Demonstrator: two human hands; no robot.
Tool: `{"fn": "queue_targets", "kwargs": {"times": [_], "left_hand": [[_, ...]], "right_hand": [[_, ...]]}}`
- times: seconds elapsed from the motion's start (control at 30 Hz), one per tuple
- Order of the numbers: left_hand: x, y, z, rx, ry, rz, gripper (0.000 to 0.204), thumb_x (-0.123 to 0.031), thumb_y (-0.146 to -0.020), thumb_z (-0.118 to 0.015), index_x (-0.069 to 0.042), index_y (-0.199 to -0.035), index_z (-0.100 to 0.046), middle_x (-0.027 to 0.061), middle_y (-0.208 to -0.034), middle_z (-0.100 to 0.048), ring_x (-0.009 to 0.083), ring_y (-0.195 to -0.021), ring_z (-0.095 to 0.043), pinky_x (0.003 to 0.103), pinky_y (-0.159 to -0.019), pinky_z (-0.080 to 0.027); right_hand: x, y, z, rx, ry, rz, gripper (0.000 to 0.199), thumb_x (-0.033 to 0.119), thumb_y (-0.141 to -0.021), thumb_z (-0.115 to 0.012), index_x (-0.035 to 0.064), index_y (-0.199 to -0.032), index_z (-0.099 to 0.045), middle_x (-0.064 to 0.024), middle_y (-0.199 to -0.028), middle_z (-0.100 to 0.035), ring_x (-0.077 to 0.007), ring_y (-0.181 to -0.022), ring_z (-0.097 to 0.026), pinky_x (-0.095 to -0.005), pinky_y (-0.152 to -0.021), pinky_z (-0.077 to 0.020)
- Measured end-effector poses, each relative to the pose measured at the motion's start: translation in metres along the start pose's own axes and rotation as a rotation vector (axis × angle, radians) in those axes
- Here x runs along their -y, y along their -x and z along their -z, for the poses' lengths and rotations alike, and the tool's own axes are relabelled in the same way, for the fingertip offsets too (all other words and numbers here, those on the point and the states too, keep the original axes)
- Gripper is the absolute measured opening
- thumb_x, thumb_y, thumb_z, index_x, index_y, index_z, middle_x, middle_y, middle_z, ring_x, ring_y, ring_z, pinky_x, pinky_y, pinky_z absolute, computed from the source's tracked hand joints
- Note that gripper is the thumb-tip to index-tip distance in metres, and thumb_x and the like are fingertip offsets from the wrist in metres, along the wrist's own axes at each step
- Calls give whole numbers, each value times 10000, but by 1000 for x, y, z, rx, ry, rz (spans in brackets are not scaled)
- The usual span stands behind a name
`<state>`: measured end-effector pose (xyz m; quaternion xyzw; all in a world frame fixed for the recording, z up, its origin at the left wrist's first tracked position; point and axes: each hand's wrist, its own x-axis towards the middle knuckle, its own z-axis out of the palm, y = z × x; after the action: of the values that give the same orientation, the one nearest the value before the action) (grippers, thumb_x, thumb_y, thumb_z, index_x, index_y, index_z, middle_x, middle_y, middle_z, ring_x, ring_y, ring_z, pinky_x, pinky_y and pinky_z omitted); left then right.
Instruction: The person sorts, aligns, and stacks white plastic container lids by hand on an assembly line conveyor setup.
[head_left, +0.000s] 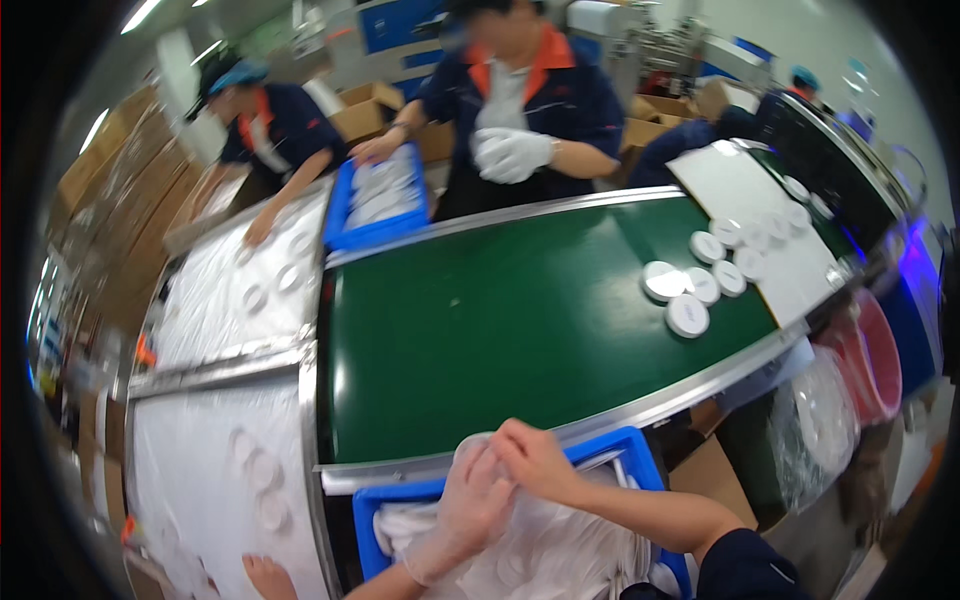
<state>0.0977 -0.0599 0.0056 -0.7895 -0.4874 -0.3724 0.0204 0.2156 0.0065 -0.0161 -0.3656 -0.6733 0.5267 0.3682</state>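
My left hand, in a thin see-through glove, is raised over a blue crate at the lower middle. Its fingers are bent together; whatever they may hold is hidden. My bare right hand meets it from the right, its fingertips pinched on the glove at the left hand's fingers. Inside the crate, below both hands, lie white items with clear plastic film; their kind is unclear. Beyond the crate runs a green conveyor belt. Several round white lids or tubs sit in a cluster at its right.
Across the belt, a person with a white-gloved hand stands by another blue crate. A second person reaches over a film-covered tray. Another person's hand is at the lower-left tray. A pink bin stands right.
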Motion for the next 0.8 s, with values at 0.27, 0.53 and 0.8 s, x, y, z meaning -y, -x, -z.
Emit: {"fn": "queue_targets", "kwargs": {"times": [0.27,0.53,0.8], "left_hand": [[114,44,114,-311,-625,613,165,-178,-787,-560,-33,-810,-486,152,-815,-501,331,-707,-531,401,-582,-442],[231,116,100,-3,-622,1041,185,-205,-734,-574,-34,-754,-507,169,-829,-541,348,-767,-551,439,-639,-441],[284,235,185,71,-962,1220,198,-241,-758,-570,-56,-829,-570,149,-805,-590,333,-736,-572,418,-652,-459]], "right_hand": [[30,13,-4,200,-124,-177,133,113,-889,-470,11,-934,-541,-37,-693,-577,-56,-564,-490,-197,-516,-413],[2,29,-11,447,135,-104,110,124,-846,-545,27,-889,-575,-64,-654,-569,-129,-555,-533,-245,-531,-437],[4,93,7,768,529,311,176,225,-800,-572,78,-896,-553,-53,-741,-548,-234,-750,-534,-350,-648,-426]]}}
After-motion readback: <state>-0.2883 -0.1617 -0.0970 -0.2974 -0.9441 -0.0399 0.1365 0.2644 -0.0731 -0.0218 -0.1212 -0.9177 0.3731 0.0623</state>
